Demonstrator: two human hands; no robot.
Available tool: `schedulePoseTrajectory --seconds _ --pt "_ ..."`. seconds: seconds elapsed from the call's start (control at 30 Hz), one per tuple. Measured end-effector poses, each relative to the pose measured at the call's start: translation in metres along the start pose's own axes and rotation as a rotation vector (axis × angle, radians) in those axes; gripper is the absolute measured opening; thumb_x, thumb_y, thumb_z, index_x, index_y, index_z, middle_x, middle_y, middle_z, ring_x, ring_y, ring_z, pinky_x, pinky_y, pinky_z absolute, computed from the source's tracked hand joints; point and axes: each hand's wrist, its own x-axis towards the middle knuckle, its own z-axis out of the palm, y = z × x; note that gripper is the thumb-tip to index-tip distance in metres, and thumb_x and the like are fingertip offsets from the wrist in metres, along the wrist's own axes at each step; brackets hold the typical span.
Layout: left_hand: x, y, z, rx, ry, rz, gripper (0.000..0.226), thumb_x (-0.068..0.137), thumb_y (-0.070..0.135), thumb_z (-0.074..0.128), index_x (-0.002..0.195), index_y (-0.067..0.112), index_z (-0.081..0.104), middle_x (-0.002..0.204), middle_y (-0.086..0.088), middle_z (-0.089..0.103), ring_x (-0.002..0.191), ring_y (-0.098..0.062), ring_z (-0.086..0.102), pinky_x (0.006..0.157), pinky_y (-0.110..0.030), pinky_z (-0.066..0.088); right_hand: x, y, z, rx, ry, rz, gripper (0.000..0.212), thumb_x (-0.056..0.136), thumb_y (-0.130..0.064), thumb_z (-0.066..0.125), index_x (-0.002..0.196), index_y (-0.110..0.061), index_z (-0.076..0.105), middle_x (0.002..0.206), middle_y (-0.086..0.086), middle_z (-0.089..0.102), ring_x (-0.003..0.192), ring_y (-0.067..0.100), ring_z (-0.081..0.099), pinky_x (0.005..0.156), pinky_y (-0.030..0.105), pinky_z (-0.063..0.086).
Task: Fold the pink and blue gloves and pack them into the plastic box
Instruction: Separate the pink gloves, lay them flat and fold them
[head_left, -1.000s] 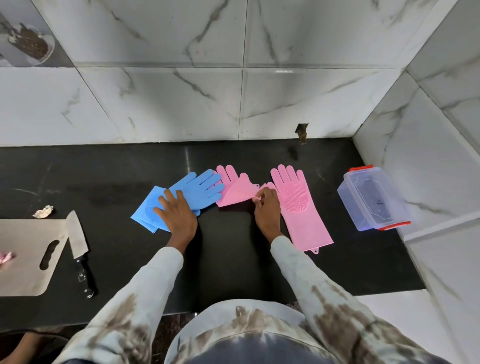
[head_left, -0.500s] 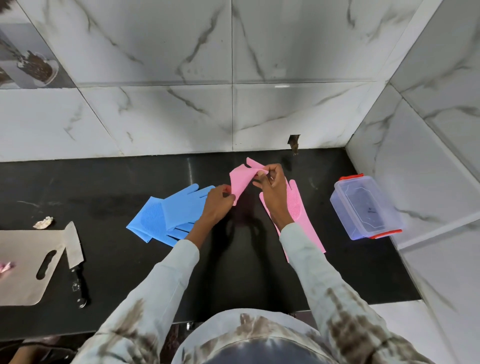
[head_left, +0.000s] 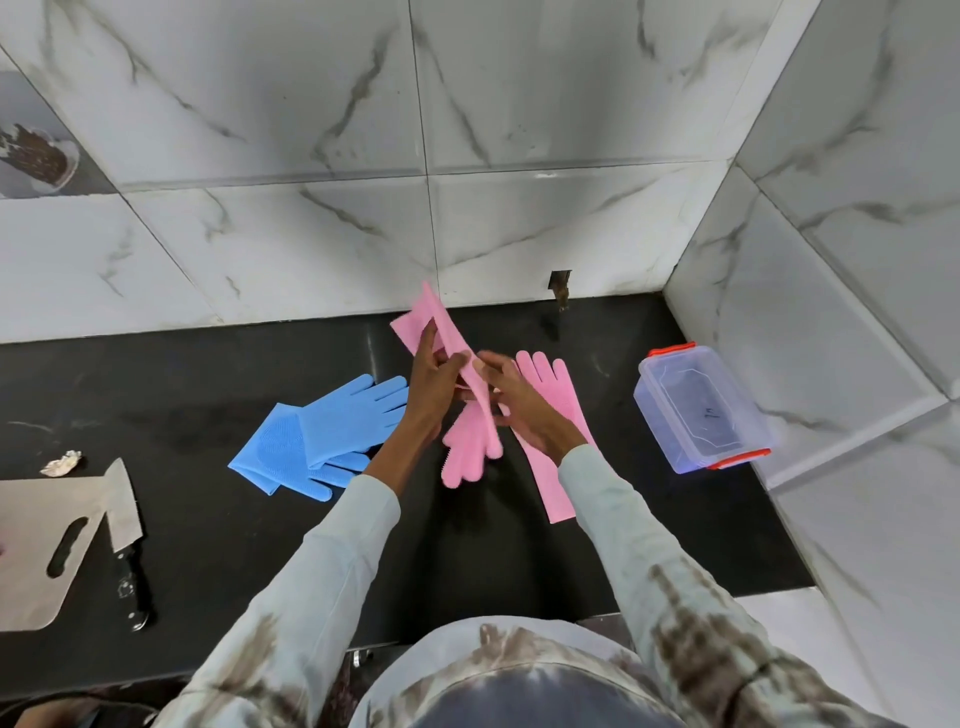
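Note:
I hold one pink glove above the black counter. Its cuff points up toward the wall and its fingers hang down. My left hand grips it near the cuff, and my right hand holds its middle. The second pink glove lies flat on the counter under my right forearm, fingers toward the wall. Two blue gloves lie overlapped to the left of my hands. The clear plastic box, with orange clips and its lid on, stands at the right near the corner wall.
A grey cutting board and a black-handled cleaver lie at the counter's left. A crumpled scrap sits behind them. Marble-tiled walls close the back and right sides.
I have lifted the pink glove off the counter and turned it, so its cuff now points up and its fingers hang down. The camera tilted, shifting the scene lower.

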Motion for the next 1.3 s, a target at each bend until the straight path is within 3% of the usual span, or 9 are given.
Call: schedulePoseTrajectory --seconds 0.1,0.23,0.4,0.57,0.7,0.8,0.97,1.13,1.3 --pt "-0.001 0.002 0.008 -0.071 -0.106 -0.095 0.045 0.112 0.023 0.049 0.158 0.022 0.050 0.127 -0.014 0.067 0.091 -0.022 0.075 0.069 -0.032 0.067 -0.008 0.009 -0.004 0.151 -0.061 0.115 0.023 0.099 -0.051 0.066 0.116 -0.038 0.075 0.112 -0.001 0.078 0.105 0.017 0.077 0.095 0.038 0.063" --pt "-0.003 -0.003 0.004 0.007 -0.151 -0.061 0.036 0.113 0.011 0.043 0.141 0.005 0.065 0.134 -0.015 0.072 0.098 -0.037 0.079 0.086 -0.050 0.068 -0.006 0.018 -0.019 0.469 -0.036 0.183 0.040 0.104 -0.038 0.064 0.139 -0.020 0.062 0.120 0.014 0.073 0.112 0.030 0.070 0.103 0.049 0.056" --pt "-0.006 -0.021 -0.003 0.525 0.184 0.138 0.023 0.105 0.007 0.053 0.112 0.016 0.073 0.118 -0.004 0.073 0.100 -0.020 0.074 0.087 -0.037 0.064 -0.004 0.021 -0.030 0.587 0.039 0.189 0.048 0.102 -0.031 0.068 0.147 -0.016 0.057 0.129 0.015 0.068 0.123 0.030 0.063 0.116 0.051 0.048" --pt "-0.005 -0.028 -0.010 0.332 0.024 -0.485 0.084 0.094 0.082 0.046 0.115 0.005 0.071 0.108 -0.017 0.080 0.090 -0.028 0.076 0.087 -0.041 0.063 -0.002 0.014 -0.031 0.734 0.010 0.101 0.050 0.104 -0.021 0.062 0.150 -0.007 0.049 0.126 0.019 0.060 0.123 0.032 0.056 0.109 0.049 0.048" --pt "-0.014 -0.035 -0.023 -0.133 -0.433 -0.948 0.123 0.078 0.103 0.030 0.137 0.001 0.065 0.136 -0.023 0.072 0.134 -0.041 0.066 0.115 -0.044 0.052 0.003 0.003 -0.025 0.552 -0.065 -0.039 0.031 0.100 -0.003 0.063 0.130 -0.008 0.055 0.108 0.012 0.064 0.114 0.028 0.059 0.108 0.043 0.051" --pt "-0.015 -0.035 -0.020 -0.457 -0.494 -0.861 0.100 0.093 0.086 0.044 0.147 0.004 0.060 0.146 -0.020 0.066 0.138 -0.038 0.061 0.110 -0.044 0.054 0.005 0.001 -0.019 0.057 -0.029 -0.112 0.066 0.102 -0.004 0.065 0.158 -0.014 0.031 0.137 0.008 0.059 0.129 0.023 0.059 0.106 0.030 0.057" --pt "0.004 -0.017 -0.003 -0.655 -0.020 -0.496 0.038 0.111 0.011 0.041 0.143 -0.003 0.057 0.131 -0.023 0.068 0.094 -0.027 0.072 0.069 -0.032 0.067 0.001 0.003 -0.015 -0.170 -0.127 -0.189 0.085 0.100 -0.005 0.069 0.167 -0.024 0.020 0.160 -0.009 0.046 0.146 0.004 0.045 0.111 0.011 0.047" --pt "0.020 0.011 -0.020 -0.642 -0.109 -0.337 0.020 0.111 0.021 0.045 0.111 0.008 0.061 0.114 -0.015 0.065 0.106 -0.030 0.065 0.087 -0.044 0.058 0.002 0.008 -0.028 0.220 -0.173 -0.151 0.038 0.102 0.021 0.043 0.129 0.000 0.059 0.104 0.003 0.079 0.114 0.025 0.072 0.125 0.068 0.032" --pt "0.032 0.039 -0.022 -0.775 -0.212 -0.257 0.029 0.108 0.036 0.051 0.129 0.015 0.051 0.119 -0.008 0.058 0.122 -0.029 0.051 0.115 -0.049 0.040 -0.004 -0.004 -0.020 0.345 -0.223 -0.130 0.055 0.107 0.011 0.045 0.148 -0.026 0.050 0.136 0.003 0.071 0.125 0.020 0.070 0.119 0.066 0.040"
